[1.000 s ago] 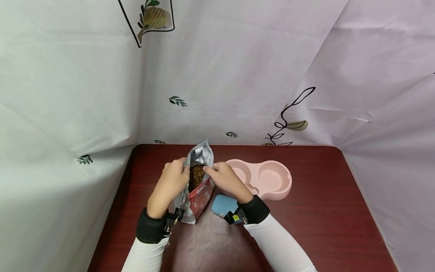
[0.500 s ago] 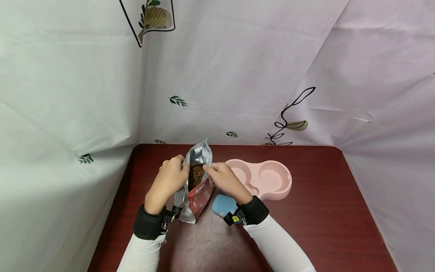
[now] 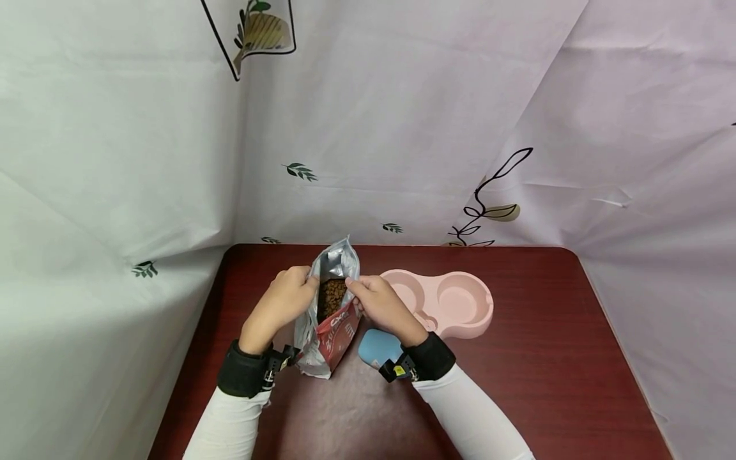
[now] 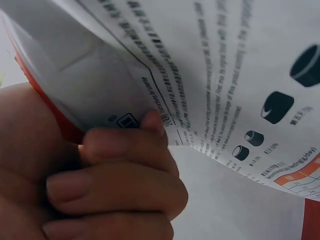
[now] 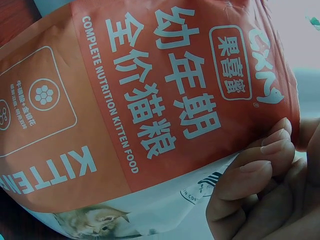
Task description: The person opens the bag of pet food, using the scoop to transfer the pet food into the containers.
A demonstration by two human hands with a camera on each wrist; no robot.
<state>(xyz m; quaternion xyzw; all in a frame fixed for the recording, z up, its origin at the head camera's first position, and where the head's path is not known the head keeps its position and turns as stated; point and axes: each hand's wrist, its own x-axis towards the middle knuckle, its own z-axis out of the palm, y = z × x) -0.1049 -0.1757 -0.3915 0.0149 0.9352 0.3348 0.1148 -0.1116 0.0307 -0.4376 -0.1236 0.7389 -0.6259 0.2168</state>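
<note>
A bag of kitten food [image 3: 339, 335] stands on the table with its mouth spread wide, and brown kibble [image 3: 331, 298] shows inside the silver lining. My left hand [image 3: 285, 299] pinches the left edge of the mouth; in the left wrist view its curled fingers [image 4: 125, 185] lie against the printed white side of the bag. On the other edge, my right hand [image 3: 386, 305] pinches the rim between thumb and fingers. The right wrist view shows the red and orange front [image 5: 150, 90] of the bag, with the right fingers [image 5: 250, 185] at its top edge.
Right of the bag lies a pink double bowl [image 3: 460, 300], its left part behind my right hand. A light blue object [image 3: 378, 347] sits partly under the right wrist strap. The dark red table [image 3: 535, 370] meets a pale fabric backdrop [image 3: 402, 128] at its far edge.
My left wrist and forearm have shifted a little to the left, the fingers still on the bag's edge. The right hand and the bag have barely moved.
</note>
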